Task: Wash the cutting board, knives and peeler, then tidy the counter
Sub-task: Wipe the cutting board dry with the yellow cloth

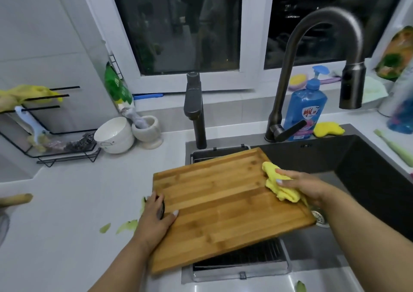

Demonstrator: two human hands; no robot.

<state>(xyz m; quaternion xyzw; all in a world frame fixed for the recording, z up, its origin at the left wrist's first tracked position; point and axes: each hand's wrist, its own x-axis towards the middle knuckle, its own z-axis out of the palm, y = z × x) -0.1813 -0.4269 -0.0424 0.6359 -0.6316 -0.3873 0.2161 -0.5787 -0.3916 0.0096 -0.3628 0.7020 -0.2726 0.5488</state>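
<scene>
A wooden cutting board lies tilted over the left part of the sink, above a metal drain rack. My left hand grips the board's left edge, thumb on top. My right hand holds a yellow cloth pressed against the board's upper right corner. A white-handled peeler hangs in the black wire rack at the far left. No knives are visible.
A tall dark faucet arches over the sink, with a smaller tap to its left. Blue soap bottle and yellow sponge sit behind the sink. White bowl and mortar stand on the counter. Green peel scraps lie by my left hand.
</scene>
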